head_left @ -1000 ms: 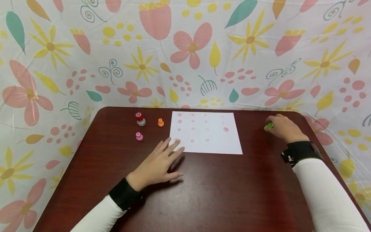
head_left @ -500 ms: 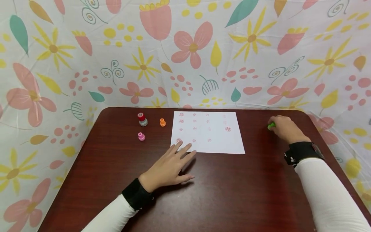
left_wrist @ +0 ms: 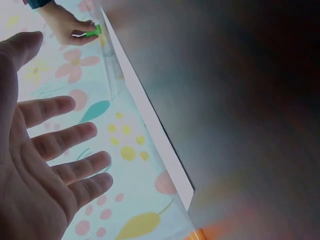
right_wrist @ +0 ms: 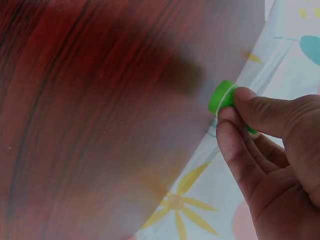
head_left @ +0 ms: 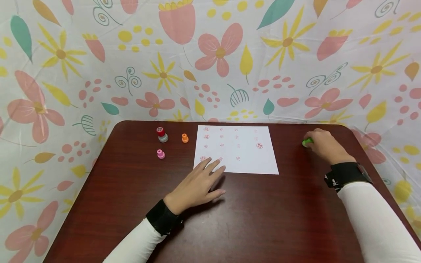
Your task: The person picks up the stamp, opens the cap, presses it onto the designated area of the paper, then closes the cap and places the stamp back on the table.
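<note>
My right hand point(head_left: 325, 147) pinches a small green stamp point(head_left: 307, 142) between thumb and fingers, over the far right part of the table. In the right wrist view the stamp's wide round end point(right_wrist: 220, 97) sticks out past the fingertips. My left hand point(head_left: 195, 188) is spread, palm down, its fingertips overlapping the near edge of a white sheet of paper point(head_left: 253, 160). Its palm and straight fingers hold nothing in the left wrist view. Red stamped marks in rows cover much of the sheet, with one larger round mark on the right.
Left of the paper stand an orange stamp point(head_left: 185, 138), a pink stamp point(head_left: 160, 154) and a larger red and grey stamp point(head_left: 162, 135). The dark wooden table point(head_left: 250, 219) ends at a flower-patterned cloth point(head_left: 141, 54) behind and at the sides.
My left hand has shifted to the right along the paper's near edge. My right hand keeps its pinch on the green stamp at nearly the same spot.
</note>
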`<action>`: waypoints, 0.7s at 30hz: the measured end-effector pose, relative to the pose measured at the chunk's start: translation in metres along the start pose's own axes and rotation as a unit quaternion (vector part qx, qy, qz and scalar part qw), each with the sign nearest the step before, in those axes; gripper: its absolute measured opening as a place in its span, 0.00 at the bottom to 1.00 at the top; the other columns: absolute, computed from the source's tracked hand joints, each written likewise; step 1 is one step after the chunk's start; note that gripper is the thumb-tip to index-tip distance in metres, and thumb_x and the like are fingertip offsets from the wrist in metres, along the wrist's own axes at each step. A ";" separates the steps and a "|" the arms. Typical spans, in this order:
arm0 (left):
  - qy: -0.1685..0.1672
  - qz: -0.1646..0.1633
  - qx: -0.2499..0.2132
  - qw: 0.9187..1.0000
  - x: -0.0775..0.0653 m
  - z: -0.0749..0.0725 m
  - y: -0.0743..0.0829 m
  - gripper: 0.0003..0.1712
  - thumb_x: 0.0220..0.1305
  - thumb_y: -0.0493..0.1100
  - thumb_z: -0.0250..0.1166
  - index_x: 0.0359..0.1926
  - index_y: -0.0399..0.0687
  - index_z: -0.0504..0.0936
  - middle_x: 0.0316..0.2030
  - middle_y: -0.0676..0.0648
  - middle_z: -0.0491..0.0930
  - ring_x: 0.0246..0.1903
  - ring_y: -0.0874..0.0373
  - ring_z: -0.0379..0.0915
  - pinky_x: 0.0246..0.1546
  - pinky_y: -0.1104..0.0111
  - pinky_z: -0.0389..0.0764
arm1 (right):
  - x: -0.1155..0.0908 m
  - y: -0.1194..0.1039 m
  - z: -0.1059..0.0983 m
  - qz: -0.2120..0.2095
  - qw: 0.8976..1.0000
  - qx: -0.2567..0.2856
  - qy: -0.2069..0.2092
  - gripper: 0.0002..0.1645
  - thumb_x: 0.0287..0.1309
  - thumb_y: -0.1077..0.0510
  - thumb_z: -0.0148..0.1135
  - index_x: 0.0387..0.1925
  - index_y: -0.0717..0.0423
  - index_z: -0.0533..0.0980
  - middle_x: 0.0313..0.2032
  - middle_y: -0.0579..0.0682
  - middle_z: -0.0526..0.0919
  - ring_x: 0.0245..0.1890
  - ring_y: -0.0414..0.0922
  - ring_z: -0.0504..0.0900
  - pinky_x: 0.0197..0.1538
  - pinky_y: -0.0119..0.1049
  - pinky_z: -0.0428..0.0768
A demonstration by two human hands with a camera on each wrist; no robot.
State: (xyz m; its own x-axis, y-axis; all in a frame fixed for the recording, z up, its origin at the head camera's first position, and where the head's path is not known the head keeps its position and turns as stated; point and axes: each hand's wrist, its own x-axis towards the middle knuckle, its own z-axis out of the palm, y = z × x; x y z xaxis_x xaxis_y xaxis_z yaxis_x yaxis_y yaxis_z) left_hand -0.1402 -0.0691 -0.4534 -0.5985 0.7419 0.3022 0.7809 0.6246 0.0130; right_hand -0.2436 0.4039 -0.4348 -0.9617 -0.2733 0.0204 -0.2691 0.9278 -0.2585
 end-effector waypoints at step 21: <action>0.083 -0.021 -0.075 0.993 0.045 -0.020 -0.001 0.29 0.72 0.53 0.67 0.65 0.40 0.77 0.59 0.40 0.78 0.62 0.47 0.74 0.66 0.60 0.76 | -0.007 -0.109 -0.014 -0.088 0.980 0.034 0.174 0.14 0.57 0.67 0.75 0.46 0.61 0.83 0.41 0.55 0.82 0.38 0.50 0.81 0.40 0.47 0.83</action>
State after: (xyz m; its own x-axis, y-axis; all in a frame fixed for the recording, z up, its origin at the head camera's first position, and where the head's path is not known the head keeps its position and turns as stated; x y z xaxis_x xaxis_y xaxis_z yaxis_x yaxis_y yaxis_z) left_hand -0.1639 -0.0411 -0.4206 -0.6036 0.6575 0.4510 0.7808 0.6018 0.1678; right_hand -0.2085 0.3081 -0.3929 -0.8630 -0.3133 0.3963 -0.4398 0.8519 -0.2844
